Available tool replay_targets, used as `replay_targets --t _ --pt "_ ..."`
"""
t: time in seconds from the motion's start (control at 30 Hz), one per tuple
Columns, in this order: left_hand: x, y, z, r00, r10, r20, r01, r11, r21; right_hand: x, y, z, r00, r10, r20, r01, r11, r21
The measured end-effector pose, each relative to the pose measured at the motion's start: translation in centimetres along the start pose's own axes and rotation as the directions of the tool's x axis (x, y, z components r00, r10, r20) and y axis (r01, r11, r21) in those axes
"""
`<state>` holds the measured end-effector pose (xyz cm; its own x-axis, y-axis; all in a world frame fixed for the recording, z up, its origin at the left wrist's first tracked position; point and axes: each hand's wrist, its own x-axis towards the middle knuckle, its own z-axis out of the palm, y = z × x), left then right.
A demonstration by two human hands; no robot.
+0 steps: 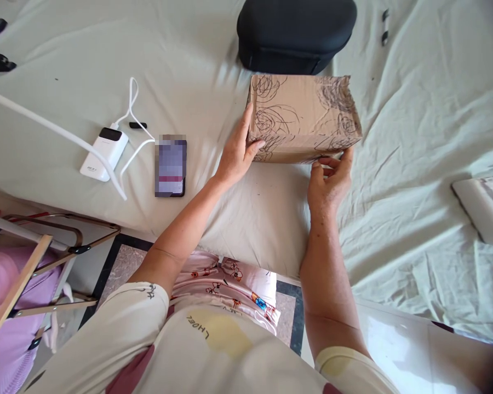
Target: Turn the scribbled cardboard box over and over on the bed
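Across the pale cloth [205, 98], the black case [298, 33] sits far, lid down, with the scribbled cardboard box [308, 106] just near of it. Both of the person's 2 hands grasp the box: the left hand [236, 153] clasps its left end, the right hand [332, 176] its near right edge. Uneven pulling could tear the ragged right edge; pushing far could knock the case. Neither container's contents can be seen.
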<state>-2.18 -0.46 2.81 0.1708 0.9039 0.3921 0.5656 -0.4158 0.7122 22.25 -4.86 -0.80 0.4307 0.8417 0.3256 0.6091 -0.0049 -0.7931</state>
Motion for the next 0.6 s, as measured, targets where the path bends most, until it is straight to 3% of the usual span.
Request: replay_targets --t 0.1,0.2,0.37,0.5,0.6 --pt "0.0 1.1 -0.1 0.985 -0.16 0.061 0.16 0.987 0.01 -0.1 -0.4 -0.2 0.999 0.004 0.034 -0.002 0.998 -0.056" --pt "-0.2 1.8 -0.1 0.942 -0.296 0.161 0.268 0.948 0.173 -0.2 -0.6 -0.5 0.997 0.019 0.073 -0.01 0.991 -0.132" --pt "-0.7 2.1 0.0 0.917 -0.375 0.133 0.262 0.821 0.508 0.1 0.0 -0.6 0.99 0.032 0.136 0.002 0.97 -0.243" --pt "-1.0 2.2 0.0 0.906 -0.399 0.14 0.252 0.776 0.578 0.1 0.3 -0.9 0.992 0.02 0.122 0.018 0.953 -0.302" --pt "-1.0 1.5 0.4 0.92 -0.373 0.117 0.25 0.791 0.559 0.0 0.4 -0.9 0.996 0.025 0.09 0.004 0.952 -0.305"
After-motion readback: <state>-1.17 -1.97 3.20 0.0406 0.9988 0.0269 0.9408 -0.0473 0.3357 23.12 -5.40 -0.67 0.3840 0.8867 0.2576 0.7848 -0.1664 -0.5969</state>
